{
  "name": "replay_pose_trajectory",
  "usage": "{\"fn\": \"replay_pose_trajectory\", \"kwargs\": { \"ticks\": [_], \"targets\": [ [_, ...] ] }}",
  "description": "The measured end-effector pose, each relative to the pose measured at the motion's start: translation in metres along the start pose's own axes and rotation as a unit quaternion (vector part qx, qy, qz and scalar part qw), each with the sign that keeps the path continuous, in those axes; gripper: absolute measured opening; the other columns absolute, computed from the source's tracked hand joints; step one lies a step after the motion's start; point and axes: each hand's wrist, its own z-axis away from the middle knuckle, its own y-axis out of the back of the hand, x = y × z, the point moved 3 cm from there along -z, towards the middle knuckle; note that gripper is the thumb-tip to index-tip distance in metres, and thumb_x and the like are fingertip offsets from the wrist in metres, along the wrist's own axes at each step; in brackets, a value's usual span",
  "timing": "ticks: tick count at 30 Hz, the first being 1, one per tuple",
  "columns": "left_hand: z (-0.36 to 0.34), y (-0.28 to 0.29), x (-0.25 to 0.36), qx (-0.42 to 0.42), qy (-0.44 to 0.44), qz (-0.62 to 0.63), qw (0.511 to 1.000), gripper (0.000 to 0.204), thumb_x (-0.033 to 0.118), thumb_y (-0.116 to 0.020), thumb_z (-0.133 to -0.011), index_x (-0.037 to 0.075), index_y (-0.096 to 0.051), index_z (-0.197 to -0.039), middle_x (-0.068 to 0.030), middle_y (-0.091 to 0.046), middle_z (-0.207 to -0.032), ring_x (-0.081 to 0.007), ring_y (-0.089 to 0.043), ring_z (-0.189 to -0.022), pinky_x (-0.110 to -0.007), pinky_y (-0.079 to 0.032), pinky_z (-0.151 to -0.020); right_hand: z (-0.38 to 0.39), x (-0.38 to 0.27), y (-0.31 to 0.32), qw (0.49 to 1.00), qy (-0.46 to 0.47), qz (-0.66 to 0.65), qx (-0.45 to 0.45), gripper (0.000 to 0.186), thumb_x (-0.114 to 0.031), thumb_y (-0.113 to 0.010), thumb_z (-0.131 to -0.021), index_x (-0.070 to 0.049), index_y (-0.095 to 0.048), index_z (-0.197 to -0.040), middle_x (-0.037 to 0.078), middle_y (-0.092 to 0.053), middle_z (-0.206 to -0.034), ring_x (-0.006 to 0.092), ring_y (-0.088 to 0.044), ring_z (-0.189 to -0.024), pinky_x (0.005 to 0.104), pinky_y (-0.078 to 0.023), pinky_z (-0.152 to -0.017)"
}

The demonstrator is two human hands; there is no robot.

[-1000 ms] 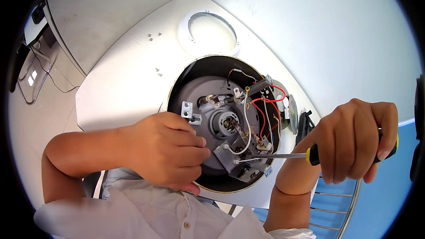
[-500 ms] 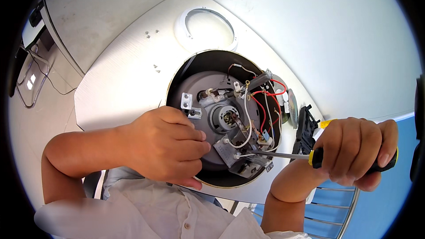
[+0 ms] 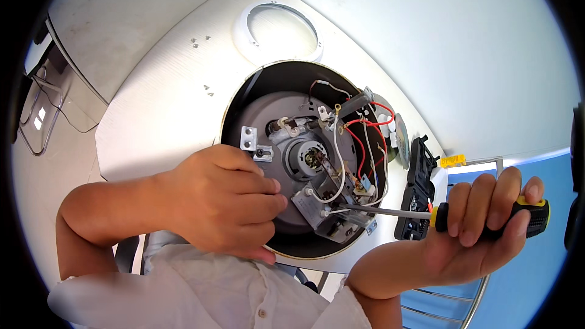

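An opened rice cooker body (image 3: 226, 123) stands upside down on the table, with its grey underside, metal brackets and wiring exposed. My left hand (image 3: 228, 201) is closed over its near left rim, thumb low beside the edge. What lies under the curled fingers is hidden. My right hand (image 3: 487, 222) wraps round the black and yellow handle of a screwdriver (image 3: 396, 212). The long shaft runs left into the cooker, its tip among the parts beside a metal bracket plate (image 3: 309, 206). White wires (image 3: 339, 170) and red wires (image 3: 363, 158) loop over the right side.
A white plastic ring (image 3: 244, 39) lies behind the cooker on the white table (image 3: 152, 109). Small screws (image 3: 195, 42) sit in loose groups at the left. Right of the cooker are an open black tool case (image 3: 417, 189) and a disc-shaped part (image 3: 402, 140). Walls rise behind.
My right hand has turned on the screwdriver handle, the fingers now opened more upward and the palm more visible. The view has shifted slightly. My left hand stays on the rim.
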Motion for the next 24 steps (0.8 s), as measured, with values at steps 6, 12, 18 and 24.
{"fn": "replay_pose_trajectory", "kwargs": {
  "ticks": [6,12,18,24],
  "targets": [
    [0.000,-0.001,-0.003,-0.005,-0.022,0.012,1.000,0.044,0.045,-0.069,-0.073,0.015,-0.042,-0.055,-0.0042,-0.067,-0.087,-0.0173,-0.065,-0.078,-0.025,-0.045,-0.068,-0.014,0.000,0.011,0.989,-0.048,-0.081,-0.117,0.026,0.001,-0.060,-0.076,-0.007,-0.042,-0.093,0.001,-0.044,-0.061,0.0097,-0.043,-0.040,0.0225,-0.036,-0.035],
    [0.000,-0.001,0.001,-0.008,-0.024,0.010,1.000,0.041,0.043,-0.068,-0.075,0.015,-0.043,-0.058,-0.0046,-0.067,-0.087,-0.0178,-0.065,-0.078,-0.024,-0.045,-0.066,-0.022,0.006,0.020,0.945,-0.079,-0.192,-0.253,0.033,0.009,-0.065,-0.068,-0.007,-0.041,-0.083,0.006,-0.054,-0.057,0.0112,-0.046,-0.035,0.0226,-0.037,-0.032],
    [0.002,-0.001,0.003,-0.015,-0.023,0.000,1.000,0.039,0.040,-0.066,-0.078,0.015,-0.044,-0.059,-0.0039,-0.066,-0.086,-0.0169,-0.065,-0.077,-0.024,-0.045,-0.065,-0.030,0.012,0.003,0.884,-0.106,-0.308,-0.335,0.030,0.015,-0.063,-0.064,-0.004,-0.041,-0.072,0.012,-0.053,-0.050,0.0139,-0.041,-0.029,0.0246,-0.032,-0.027],
    [0.003,0.001,0.004,-0.027,-0.021,-0.002,0.999,0.039,0.040,-0.064,-0.079,0.014,-0.044,-0.059,-0.0027,-0.065,-0.085,-0.0156,-0.065,-0.075,-0.023,-0.045,-0.065,-0.026,0.013,-0.008,0.854,-0.076,-0.383,-0.343,0.027,0.018,-0.056,-0.062,-0.001,-0.039,-0.067,0.015,-0.046,-0.044,0.0148,-0.037,-0.027,0.0249,-0.027,-0.026]
  ]
}}
